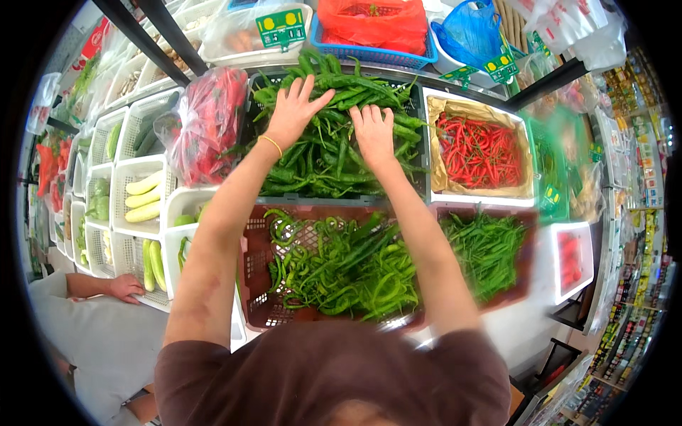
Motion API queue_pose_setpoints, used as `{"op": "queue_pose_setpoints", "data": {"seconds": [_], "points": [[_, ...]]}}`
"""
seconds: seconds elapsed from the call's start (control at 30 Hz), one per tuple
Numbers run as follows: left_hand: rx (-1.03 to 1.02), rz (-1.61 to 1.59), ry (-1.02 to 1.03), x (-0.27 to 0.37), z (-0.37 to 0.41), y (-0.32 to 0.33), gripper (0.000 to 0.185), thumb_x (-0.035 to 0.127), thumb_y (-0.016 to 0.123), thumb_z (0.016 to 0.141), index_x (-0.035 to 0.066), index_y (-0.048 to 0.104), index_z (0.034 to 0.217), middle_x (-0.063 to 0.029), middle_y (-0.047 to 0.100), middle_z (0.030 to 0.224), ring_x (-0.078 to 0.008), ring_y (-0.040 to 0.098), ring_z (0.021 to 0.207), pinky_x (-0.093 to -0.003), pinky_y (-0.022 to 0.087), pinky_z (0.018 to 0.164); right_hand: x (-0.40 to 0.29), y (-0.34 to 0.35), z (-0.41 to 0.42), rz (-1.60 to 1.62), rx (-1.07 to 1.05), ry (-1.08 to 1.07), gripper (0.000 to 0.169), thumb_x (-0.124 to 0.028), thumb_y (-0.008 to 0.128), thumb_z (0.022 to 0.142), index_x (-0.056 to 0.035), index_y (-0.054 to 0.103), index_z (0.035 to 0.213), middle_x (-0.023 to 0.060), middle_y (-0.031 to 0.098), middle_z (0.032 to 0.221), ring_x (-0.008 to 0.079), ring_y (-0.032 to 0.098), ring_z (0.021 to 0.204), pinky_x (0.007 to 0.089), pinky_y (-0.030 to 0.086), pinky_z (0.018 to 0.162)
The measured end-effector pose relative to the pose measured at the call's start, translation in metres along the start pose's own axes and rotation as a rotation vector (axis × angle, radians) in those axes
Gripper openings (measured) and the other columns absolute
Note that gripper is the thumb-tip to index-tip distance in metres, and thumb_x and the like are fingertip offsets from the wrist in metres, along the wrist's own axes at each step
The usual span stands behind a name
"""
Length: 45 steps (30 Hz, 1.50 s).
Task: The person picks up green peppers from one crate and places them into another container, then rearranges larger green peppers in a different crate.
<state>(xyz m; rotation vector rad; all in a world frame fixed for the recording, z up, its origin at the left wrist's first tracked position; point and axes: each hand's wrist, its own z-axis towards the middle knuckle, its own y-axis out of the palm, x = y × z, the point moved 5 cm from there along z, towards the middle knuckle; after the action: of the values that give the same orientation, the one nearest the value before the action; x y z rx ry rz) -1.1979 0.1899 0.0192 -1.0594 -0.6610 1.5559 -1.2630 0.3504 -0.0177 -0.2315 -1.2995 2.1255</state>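
Observation:
Both my arms reach forward over a dark plastic crate (426,160) heaped with large green chili peppers (319,170). My left hand (295,109), below a yellow band at the wrist, rests on the peppers left of the middle with its fingers spread. To its right, my right hand (374,130) lies on the same heap, its fingers slightly bent and its thumb side hidden. Neither hand shows a pepper gripped. Nearer to me, under my forearms, stands a brown plastic crate (258,271) with thin, curly green peppers (341,255).
A paper-lined white box of red chilies (479,149) stands right of the dark crate. Bagged red peppers (213,128) lie left, beside white baskets of cucumbers (144,197). Another person's hand (127,287) touches a basket there. Black posts (549,82) rise at the far corners.

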Motion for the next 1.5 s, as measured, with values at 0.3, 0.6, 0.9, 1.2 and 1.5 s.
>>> {"op": "queue_pose_setpoints", "data": {"seconds": [0.3,0.6,0.9,1.2,1.5], "points": [[-0.150,-0.217,-0.078,0.032,-0.090,-0.034,0.079,-0.004,0.061,0.071,0.030,0.047,0.141,-0.0188,0.038,0.144,-0.0375,0.047,0.118,-0.0437,0.045,0.093,0.003,-0.062,-0.052,0.468,-0.208,-0.131,0.053,-0.006,0.066,0.076,-0.0188,0.054,0.126,0.0145,0.051,0.119,0.0322,0.043,0.126,0.0520,0.022,0.113],[-0.162,-0.344,0.146,0.034,-0.085,-0.061,0.069,-0.001,0.055,0.076,0.033,0.051,0.137,-0.0122,0.032,0.153,-0.0281,0.044,0.129,-0.0469,0.035,0.103,0.093,-0.105,-0.046,0.996,-0.506,0.137,0.038,0.000,0.053,0.086,-0.0171,0.067,0.117,0.0071,0.067,0.083,0.0184,0.061,0.073,0.0320,0.051,0.072],[-0.178,-0.309,0.048,0.068,-0.066,-0.051,0.061,0.001,0.055,0.078,0.030,0.053,0.132,-0.0098,0.023,0.158,-0.0310,0.038,0.135,-0.0550,0.031,0.107,0.050,-0.021,0.101,0.919,-0.290,0.121,0.039,-0.029,0.056,0.094,-0.0067,0.057,0.127,0.0172,0.066,0.114,0.0322,0.063,0.105,0.0389,0.049,0.089],[-0.256,-0.413,-0.004,0.053,-0.108,-0.054,0.053,0.006,0.054,0.080,0.025,0.056,0.129,-0.0119,0.032,0.153,-0.0303,0.030,0.140,-0.0556,0.022,0.112,-0.130,0.035,0.089,0.521,-0.661,-0.443,0.074,-0.060,0.066,0.077,-0.0238,0.050,0.139,0.0090,0.048,0.143,0.0281,0.041,0.135,0.0570,0.016,0.113],[-0.205,-0.454,-0.081,0.084,-0.081,-0.069,0.051,-0.001,0.058,0.076,0.015,0.059,0.124,-0.0095,0.032,0.153,-0.0285,0.025,0.144,-0.0605,0.020,0.112,-0.018,0.004,0.062,0.468,-0.567,-0.394,0.061,-0.041,0.066,0.086,-0.0315,0.045,0.143,0.0119,0.030,0.155,0.0323,0.027,0.142,0.0504,0.017,0.114]]}}
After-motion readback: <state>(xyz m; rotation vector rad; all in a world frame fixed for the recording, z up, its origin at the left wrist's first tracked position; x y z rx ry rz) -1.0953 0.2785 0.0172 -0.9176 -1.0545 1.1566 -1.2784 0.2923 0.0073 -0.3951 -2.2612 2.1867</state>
